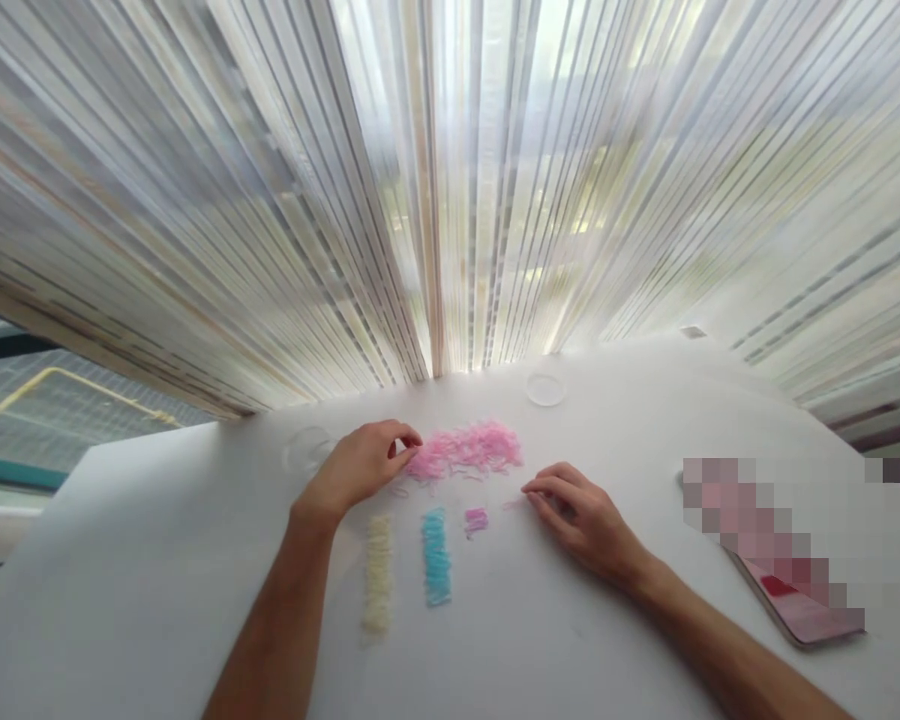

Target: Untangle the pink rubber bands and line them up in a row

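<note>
Two hands sort tiny pink bits on a white tabletop.

The left hand (pixel 364 465) is curled, its fingers pinched at the left edge of the pink pile (pixel 469 448); I cannot tell if a bit is caught between them. The right hand (pixel 581 515) lies low on the tabletop (pixel 607 650), fingers close together, tips by a stray pink bit just right of the small purple row (pixel 476 520). Near the hands sit a blue row (pixel 436 556) and a yellow row (pixel 379 572), side by side. It looks like the sorting step: picking bits from the pile by color. The next move likely needs a soft, careful pinch. Farther off are a clear lid (pixel 546 389), a phone (pixel 802 600) and striped curtains (pixel 450 180).
</note>
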